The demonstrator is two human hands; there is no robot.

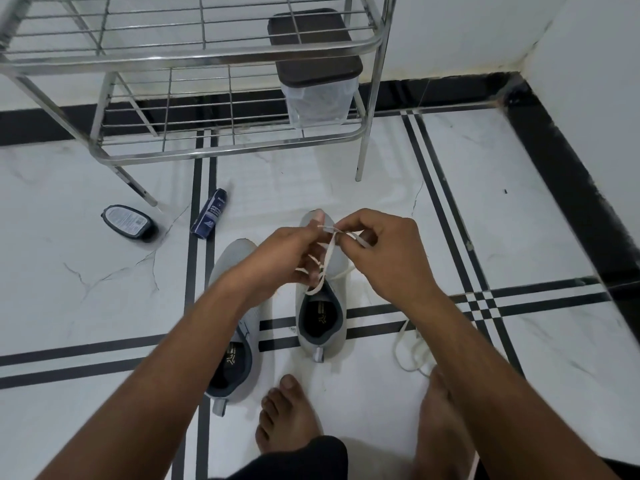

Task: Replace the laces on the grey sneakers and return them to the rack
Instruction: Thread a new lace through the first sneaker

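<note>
Grey mesh sneaker [323, 313], white lace [325, 263] half-threaded, pinched between both hands.

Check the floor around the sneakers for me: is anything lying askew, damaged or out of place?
A blue spray can and a dark polish container lie tipped on the floor by the rack leg. A loose white lace is tangled beside the right foot. Hairline cracks run through the tile left of the sneakers.

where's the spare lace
In the head view, the spare lace lies loose on the floor, right of the sneaker being laced, beside the right forearm.
</note>
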